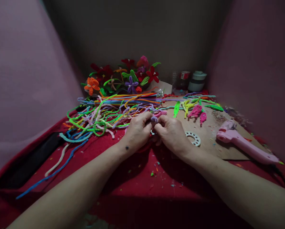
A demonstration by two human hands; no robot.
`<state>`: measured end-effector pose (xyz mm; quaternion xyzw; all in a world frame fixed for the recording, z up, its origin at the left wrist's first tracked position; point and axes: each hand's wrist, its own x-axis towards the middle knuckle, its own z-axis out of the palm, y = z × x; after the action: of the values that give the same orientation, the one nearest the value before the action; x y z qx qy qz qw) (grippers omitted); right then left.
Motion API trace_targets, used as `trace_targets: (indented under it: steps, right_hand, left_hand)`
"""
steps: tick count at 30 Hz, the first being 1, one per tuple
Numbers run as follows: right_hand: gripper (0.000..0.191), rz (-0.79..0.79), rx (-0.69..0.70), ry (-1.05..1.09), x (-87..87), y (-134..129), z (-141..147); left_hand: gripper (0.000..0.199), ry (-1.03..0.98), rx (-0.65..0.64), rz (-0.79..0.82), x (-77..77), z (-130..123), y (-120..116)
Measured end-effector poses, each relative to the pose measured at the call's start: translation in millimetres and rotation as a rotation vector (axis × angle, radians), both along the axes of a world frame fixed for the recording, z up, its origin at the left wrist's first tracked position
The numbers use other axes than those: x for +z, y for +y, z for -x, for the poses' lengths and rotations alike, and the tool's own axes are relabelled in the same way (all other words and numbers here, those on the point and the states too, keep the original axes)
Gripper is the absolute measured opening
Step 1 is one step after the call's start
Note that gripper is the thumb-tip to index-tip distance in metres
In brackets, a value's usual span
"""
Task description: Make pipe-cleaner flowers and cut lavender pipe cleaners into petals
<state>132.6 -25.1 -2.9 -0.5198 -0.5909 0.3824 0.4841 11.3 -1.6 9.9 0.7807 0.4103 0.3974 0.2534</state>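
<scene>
My left hand (139, 128) and my right hand (172, 132) meet above the middle of the red cloth. Between their fingertips a small purple pipe cleaner (154, 119) is pinched, bent into a compact shape. Both hands are closed on it, thumbs and forefingers nearly touching. A small shiny bit shows below the purple piece, too hidden to name. Just beyond my left hand lies a tangle of loose pipe cleaners (101, 117) in many colours. A white ring with holes (193, 139) rests beside my right wrist.
A pink glue gun (244, 141) lies at the right on a brown board (211, 127). Pink petals (195, 111) and a green leaf (176, 109) lie there too. Behind are pipe-cleaner flowers (131, 84) and a lidded cup (197, 81). A black strip (35, 159) lies left.
</scene>
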Motion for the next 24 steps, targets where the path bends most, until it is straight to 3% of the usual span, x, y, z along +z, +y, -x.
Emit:
trace_targets:
  steps: [4, 7, 12, 19, 24]
  right_hand:
    - [0.008, 0.089, 0.087, 0.068, 0.6, 2.0, -2.7]
    - [0.005, 0.168, 0.206, 0.246, 0.9, 4.6, -5.9]
    - [0.018, 0.215, 0.38, 0.298, 4.2, 5.0, -10.9]
    - [0.019, 0.184, 0.293, 0.233, 7.7, 1.4, -8.4]
    - [0.017, 0.21, 0.35, 0.3, 8.0, -0.9, -6.6]
  left_hand:
    - [0.013, -0.152, -0.112, 0.415, 8.6, 6.4, 2.8]
    - [0.017, -0.181, -0.155, 0.556, 14.6, 14.7, 7.8]
    - [0.015, -0.203, -0.242, 0.592, 18.0, 24.8, 16.1]
    - [0.022, -0.286, -0.17, 0.455, 18.3, 20.0, 11.1]
    - [0.02, -0.239, -0.154, 0.382, 19.5, 19.4, 9.1]
